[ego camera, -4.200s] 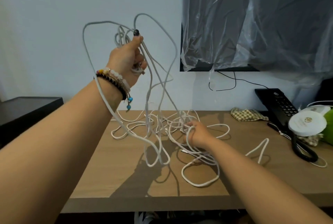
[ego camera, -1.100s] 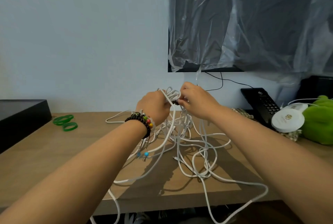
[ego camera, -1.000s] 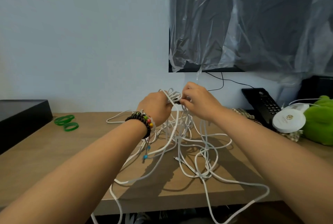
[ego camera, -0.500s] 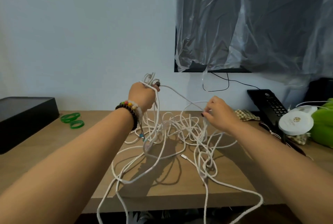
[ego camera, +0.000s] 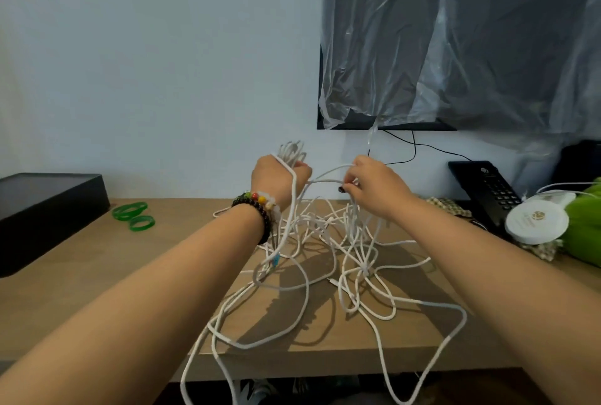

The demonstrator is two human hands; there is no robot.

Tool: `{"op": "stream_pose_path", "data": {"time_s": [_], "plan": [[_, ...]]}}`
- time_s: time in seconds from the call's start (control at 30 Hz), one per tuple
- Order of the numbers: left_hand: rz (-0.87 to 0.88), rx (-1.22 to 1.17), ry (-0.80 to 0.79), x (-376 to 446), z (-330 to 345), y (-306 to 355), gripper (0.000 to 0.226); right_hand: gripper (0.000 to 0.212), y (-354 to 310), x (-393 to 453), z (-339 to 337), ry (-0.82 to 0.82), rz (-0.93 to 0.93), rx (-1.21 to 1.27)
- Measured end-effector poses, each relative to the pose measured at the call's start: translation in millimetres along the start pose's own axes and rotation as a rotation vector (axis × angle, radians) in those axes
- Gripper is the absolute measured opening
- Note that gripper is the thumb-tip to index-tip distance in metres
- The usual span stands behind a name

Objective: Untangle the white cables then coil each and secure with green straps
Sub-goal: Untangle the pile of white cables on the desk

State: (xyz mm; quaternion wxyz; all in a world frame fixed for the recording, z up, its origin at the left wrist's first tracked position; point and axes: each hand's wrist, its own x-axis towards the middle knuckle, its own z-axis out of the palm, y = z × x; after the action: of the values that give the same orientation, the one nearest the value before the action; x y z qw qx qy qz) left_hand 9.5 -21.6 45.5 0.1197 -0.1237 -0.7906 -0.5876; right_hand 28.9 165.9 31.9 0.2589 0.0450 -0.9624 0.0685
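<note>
Left hand grips bunched white cables above the table, right hand pinches one strand; pulling apart could tighten knots below or drag loops off table.

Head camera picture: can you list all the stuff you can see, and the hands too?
white cables: tangled, count unclear, on table and over its front edge
green straps: two, table's left
table: one, wooden
box: one, black, far left
screen: one, dark, plastic-covered, on wall
phone: one, black, right
round lid: one, white, right
green thing: one, right edge
left hand: grips cable bundle, beaded bracelets
right hand: pinches a cable
</note>
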Motion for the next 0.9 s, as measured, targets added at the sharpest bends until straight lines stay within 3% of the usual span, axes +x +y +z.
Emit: {"op": "stream_pose_path", "data": {"time_s": [0.1,0.2,0.3,0.4,0.47,0.63,0.77,0.9], "plan": [[0.081,0.198,-0.15,-9,11,1,0.021,0.017,-8,1,-2,0.043,-0.068,-0.018],[0.105,0.325,-0.136,-12,13,-2,0.028,0.017,-6,-2,-3,0.078,-0.133,-0.046],[0.098,0.356,-0.132,-12,9,-2,0.041,0.017,-2,-6,0,0.117,-0.175,-0.071],[0.071,0.285,-0.226,-16,6,2,0.025,0.014,12,-12,9,0.141,-0.108,-0.064],[0.047,0.254,-0.236,-16,4,0,0.041,0.012,25,-19,16,0.155,-0.034,-0.003],[0.001,0.327,-0.158,-9,-6,-9,0.028,0.008,38,-29,27,0.181,-0.052,-0.06],[-0.037,0.429,-0.08,3,-22,-20,0.04,0.008,45,-28,25,0.221,-0.069,-0.126],[-0.068,0.445,-0.009,12,-37,-30,0.037,0.008,47,-26,19,0.215,-0.023,-0.183]]}}
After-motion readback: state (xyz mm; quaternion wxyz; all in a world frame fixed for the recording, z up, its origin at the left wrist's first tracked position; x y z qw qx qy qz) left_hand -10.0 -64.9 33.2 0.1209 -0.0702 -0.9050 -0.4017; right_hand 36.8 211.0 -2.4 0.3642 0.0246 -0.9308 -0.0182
